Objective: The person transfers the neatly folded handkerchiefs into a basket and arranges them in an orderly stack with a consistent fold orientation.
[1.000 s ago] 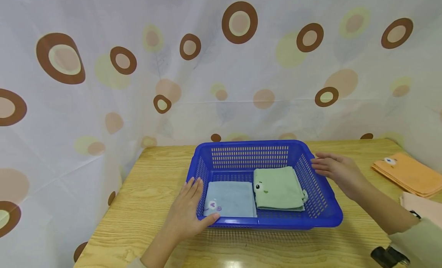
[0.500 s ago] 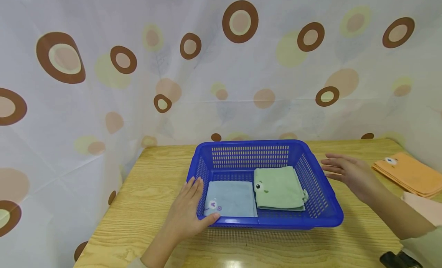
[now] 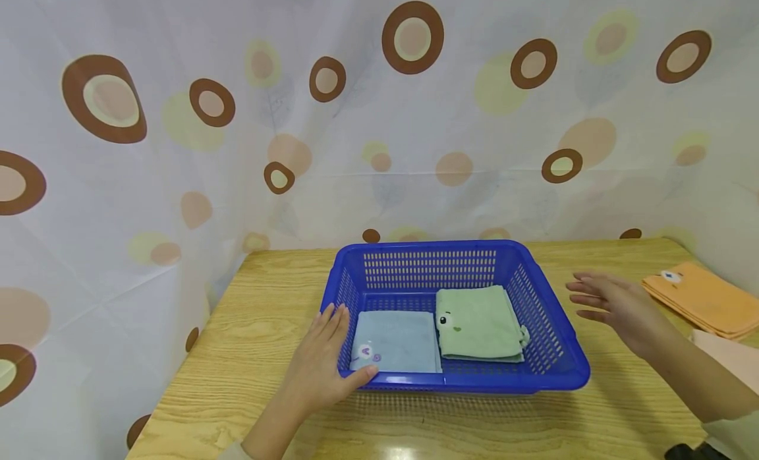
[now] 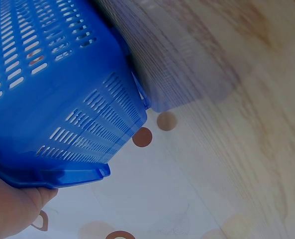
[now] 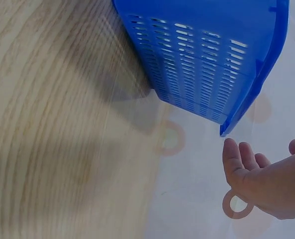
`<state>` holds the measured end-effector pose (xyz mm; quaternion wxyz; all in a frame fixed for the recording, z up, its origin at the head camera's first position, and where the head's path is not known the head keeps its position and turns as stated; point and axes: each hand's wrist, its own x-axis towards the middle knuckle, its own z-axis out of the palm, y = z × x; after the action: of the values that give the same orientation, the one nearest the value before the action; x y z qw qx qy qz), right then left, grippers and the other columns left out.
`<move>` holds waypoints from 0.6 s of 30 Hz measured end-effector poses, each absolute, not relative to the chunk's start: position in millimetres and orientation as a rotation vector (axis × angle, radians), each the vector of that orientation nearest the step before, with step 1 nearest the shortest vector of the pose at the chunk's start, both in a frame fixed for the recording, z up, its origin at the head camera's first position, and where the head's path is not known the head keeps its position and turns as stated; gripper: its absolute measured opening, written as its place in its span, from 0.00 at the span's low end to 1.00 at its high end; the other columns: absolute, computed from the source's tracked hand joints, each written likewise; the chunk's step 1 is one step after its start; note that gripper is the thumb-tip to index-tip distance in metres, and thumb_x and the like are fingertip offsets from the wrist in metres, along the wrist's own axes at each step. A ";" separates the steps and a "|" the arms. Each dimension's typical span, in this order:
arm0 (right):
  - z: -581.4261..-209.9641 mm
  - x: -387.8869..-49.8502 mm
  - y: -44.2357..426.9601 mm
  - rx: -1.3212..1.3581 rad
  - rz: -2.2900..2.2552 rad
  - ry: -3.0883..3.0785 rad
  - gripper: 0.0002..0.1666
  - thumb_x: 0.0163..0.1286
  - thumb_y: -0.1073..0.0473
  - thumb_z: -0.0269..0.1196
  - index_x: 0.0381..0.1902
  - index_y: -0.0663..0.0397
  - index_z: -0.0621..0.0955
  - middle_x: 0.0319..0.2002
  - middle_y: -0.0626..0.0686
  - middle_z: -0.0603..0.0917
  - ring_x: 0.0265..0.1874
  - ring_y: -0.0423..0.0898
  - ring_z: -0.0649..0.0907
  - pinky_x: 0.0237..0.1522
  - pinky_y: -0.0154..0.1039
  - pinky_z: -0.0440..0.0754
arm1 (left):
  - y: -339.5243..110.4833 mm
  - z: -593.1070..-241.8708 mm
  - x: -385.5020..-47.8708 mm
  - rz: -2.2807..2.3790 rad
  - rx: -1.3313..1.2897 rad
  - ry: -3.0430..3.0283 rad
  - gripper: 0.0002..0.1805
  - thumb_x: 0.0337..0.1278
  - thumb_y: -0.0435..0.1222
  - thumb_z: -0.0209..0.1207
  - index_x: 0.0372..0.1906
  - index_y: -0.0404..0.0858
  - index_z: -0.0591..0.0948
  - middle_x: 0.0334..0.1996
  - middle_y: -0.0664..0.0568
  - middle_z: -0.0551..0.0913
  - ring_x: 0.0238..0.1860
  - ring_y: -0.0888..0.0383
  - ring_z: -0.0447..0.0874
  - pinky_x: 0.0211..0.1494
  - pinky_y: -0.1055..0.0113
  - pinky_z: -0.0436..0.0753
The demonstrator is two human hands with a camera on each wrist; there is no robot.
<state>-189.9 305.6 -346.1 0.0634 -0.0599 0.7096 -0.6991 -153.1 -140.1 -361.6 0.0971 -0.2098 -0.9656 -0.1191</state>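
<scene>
A blue plastic basket (image 3: 516, 382) with slotted walls stands on the table. Inside it, a folded light-blue towel (image 3: 397, 341) lies on the left and a folded green towel (image 3: 480, 325) with an embroidered face on the right. My left hand (image 3: 320, 368) rests on the basket's front left corner, fingers extended along the rim and thumb over the front edge; in the left wrist view part of that hand (image 4: 13, 204) touches the rim. To the right of the basket, my right hand (image 3: 622, 312) hovers apart from it, fingers loosely bent and holding nothing. The right wrist view also shows this hand (image 5: 266, 179) off the rim.
A folded orange towel (image 3: 705, 298) lies at the table's right side, with a pale pink cloth (image 3: 729, 358) in front of it, partly behind my right forearm. A patterned curtain (image 3: 356, 130) hangs behind the wooden table (image 3: 261, 302).
My right hand has moved away from the basket's right rim, toward the right and slightly down. The left hand, the basket and the towels in it stay in place.
</scene>
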 end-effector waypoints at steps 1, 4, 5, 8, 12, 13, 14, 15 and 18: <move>-347.3 -189.3 306.9 -0.179 -2.108 2.141 0.11 0.75 0.51 0.44 0.41 0.30 0.74 0.38 0.30 0.82 0.38 0.28 0.81 0.38 0.27 0.82 | -140.0 -361.6 -153.1 -0.353 -0.620 -2.861 0.51 0.49 0.63 0.51 0.68 0.28 0.59 0.70 0.39 0.59 0.73 0.44 0.50 0.75 0.53 0.52; -351.5 -187.8 310.9 -0.156 -2.089 2.149 0.10 0.75 0.51 0.43 0.42 0.31 0.72 0.38 0.29 0.81 0.37 0.28 0.81 0.38 0.27 0.82 | -139.7 -361.5 -153.3 -0.358 -0.619 -2.864 0.51 0.49 0.63 0.51 0.68 0.28 0.59 0.70 0.39 0.58 0.73 0.44 0.49 0.75 0.53 0.52; -352.8 -187.1 312.2 -0.147 -2.092 2.146 0.10 0.75 0.51 0.43 0.42 0.31 0.73 0.38 0.29 0.81 0.37 0.28 0.81 0.38 0.27 0.82 | -139.7 -361.5 -153.4 -0.358 -0.619 -2.865 0.51 0.49 0.63 0.51 0.68 0.28 0.59 0.70 0.39 0.58 0.73 0.44 0.49 0.75 0.53 0.52; -356.6 -185.3 316.1 -0.117 -2.113 2.123 0.10 0.75 0.51 0.44 0.41 0.30 0.73 0.37 0.29 0.82 0.37 0.28 0.81 0.38 0.27 0.82 | -139.7 -361.4 -153.4 -0.354 -0.623 -2.861 0.51 0.49 0.63 0.51 0.68 0.28 0.59 0.70 0.38 0.59 0.73 0.44 0.50 0.75 0.53 0.52; -361.0 -182.9 322.4 -0.114 -2.151 2.074 0.13 0.75 0.52 0.44 0.39 0.28 0.76 0.37 0.30 0.82 0.37 0.29 0.82 0.38 0.27 0.82 | -139.9 -361.5 -153.0 -0.347 -0.626 -2.855 0.51 0.49 0.63 0.52 0.67 0.27 0.60 0.69 0.38 0.59 0.72 0.43 0.50 0.75 0.53 0.53; -362.2 -182.5 324.2 -0.118 -2.153 2.068 0.13 0.75 0.52 0.44 0.39 0.28 0.76 0.37 0.30 0.82 0.37 0.29 0.82 0.38 0.28 0.82 | -139.9 -361.6 -152.9 -0.347 -0.626 -2.854 0.51 0.49 0.63 0.52 0.67 0.27 0.60 0.69 0.38 0.59 0.72 0.43 0.50 0.75 0.53 0.53; -363.3 -181.8 326.0 -0.124 -2.160 2.060 0.15 0.75 0.52 0.44 0.39 0.27 0.77 0.38 0.31 0.83 0.37 0.29 0.82 0.37 0.28 0.83 | -140.0 -361.7 -152.9 -0.346 -0.627 -2.854 0.51 0.49 0.63 0.51 0.67 0.27 0.60 0.69 0.38 0.59 0.72 0.43 0.50 0.75 0.52 0.53; -364.8 -181.3 327.5 -0.130 -2.161 2.054 0.15 0.75 0.52 0.43 0.39 0.27 0.77 0.38 0.31 0.83 0.37 0.29 0.82 0.38 0.28 0.83 | -140.0 -361.8 -152.9 -0.346 -0.627 -2.853 0.51 0.49 0.63 0.52 0.67 0.27 0.60 0.69 0.38 0.59 0.72 0.43 0.50 0.75 0.52 0.53; -368.3 -180.0 331.9 -0.131 -2.172 2.040 0.16 0.75 0.53 0.43 0.39 0.27 0.78 0.38 0.31 0.83 0.37 0.29 0.82 0.37 0.28 0.83 | -140.0 -362.3 -153.4 -0.343 -0.628 -2.851 0.51 0.49 0.63 0.52 0.67 0.27 0.60 0.69 0.38 0.59 0.72 0.43 0.50 0.75 0.52 0.53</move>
<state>-180.0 331.9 -368.3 0.0795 -0.0437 0.6819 -0.7258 -153.4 -140.0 -362.3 0.1007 -0.2126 -0.9650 -0.1162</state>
